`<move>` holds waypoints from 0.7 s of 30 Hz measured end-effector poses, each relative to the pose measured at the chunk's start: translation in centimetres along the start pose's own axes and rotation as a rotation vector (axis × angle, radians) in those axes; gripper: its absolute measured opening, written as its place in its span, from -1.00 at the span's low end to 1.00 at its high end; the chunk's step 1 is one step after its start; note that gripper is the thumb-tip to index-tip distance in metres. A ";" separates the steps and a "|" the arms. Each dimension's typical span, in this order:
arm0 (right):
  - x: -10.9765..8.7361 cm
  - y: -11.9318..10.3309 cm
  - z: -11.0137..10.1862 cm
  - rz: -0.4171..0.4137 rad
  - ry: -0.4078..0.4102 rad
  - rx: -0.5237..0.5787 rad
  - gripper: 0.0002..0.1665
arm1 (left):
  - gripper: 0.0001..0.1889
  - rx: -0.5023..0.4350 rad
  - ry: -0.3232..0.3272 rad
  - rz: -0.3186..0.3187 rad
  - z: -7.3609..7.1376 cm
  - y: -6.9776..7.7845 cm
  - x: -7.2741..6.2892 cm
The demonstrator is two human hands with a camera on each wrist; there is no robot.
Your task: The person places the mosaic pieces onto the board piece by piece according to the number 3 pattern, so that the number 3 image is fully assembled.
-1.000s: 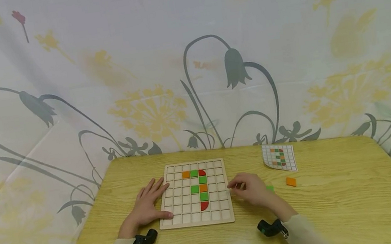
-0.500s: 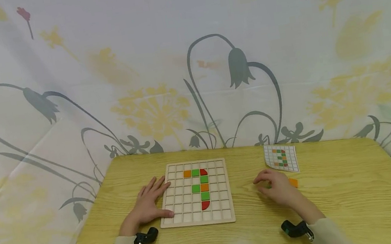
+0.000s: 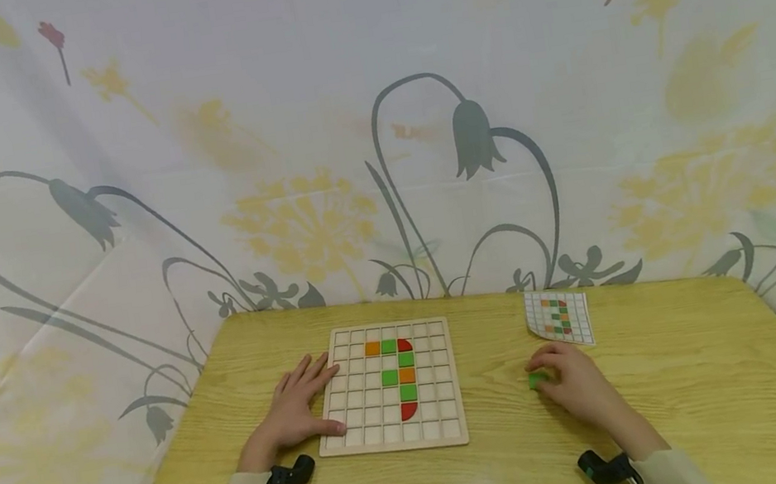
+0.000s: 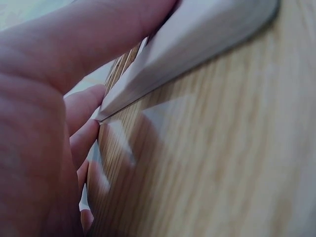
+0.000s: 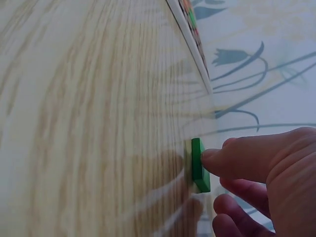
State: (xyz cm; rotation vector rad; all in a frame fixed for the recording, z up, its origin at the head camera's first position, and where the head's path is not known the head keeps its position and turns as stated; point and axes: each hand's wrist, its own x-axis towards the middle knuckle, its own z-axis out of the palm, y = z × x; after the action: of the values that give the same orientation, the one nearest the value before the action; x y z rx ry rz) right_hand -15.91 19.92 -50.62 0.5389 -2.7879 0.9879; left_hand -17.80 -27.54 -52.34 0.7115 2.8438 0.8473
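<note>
A wooden grid board [image 3: 366,438] lies left of centre with green, orange and red tiles set in several of its cells. My left hand [image 3: 286,414] rests along its left edge, fingers spread and thumb over the near left corner; the left wrist view shows the thumb close against the wooden side. To the right, my right hand [image 3: 581,385] has thumb and curled fingers at a green square tile [image 3: 537,379]. In the right wrist view the thumb tip meets that green tile [image 5: 197,165], which is at the tabletop.
A paper card [image 3: 580,319] printed with a coloured grid pattern lies beyond the right hand, one corner curling up. The wooden table [image 3: 724,376] meets a flower-print cloth [image 3: 312,136] at its back edge.
My right hand has moved right, from beside the board to the green tile. The orange tile seen earlier near the card is now hidden behind that hand. My left hand has stayed put.
</note>
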 end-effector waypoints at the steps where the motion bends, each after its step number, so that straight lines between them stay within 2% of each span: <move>1: -0.1 0.0 0.0 0.005 -0.003 -0.002 -0.78 | 0.06 0.002 0.001 0.000 0.0 0.0 0.0; 9: -0.7 0.5 -0.2 0.065 -0.067 0.020 -0.84 | 0.06 -0.010 0.006 0.006 0.0 0.2 0.0; 15: -1.0 1.0 -0.3 0.064 -0.065 0.079 -0.86 | 0.05 0.003 0.004 0.012 0.2 0.0 0.2; 21: -0.8 1.2 -0.1 0.079 -0.069 0.093 -0.82 | 0.06 0.001 0.008 0.008 0.1 0.0 0.0</move>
State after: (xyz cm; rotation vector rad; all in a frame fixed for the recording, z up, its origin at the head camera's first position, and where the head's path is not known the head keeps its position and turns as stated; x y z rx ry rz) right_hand -15.58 21.04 -51.43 0.4866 -2.8554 1.1410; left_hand -17.85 -27.53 -52.41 0.7221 2.8506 0.8526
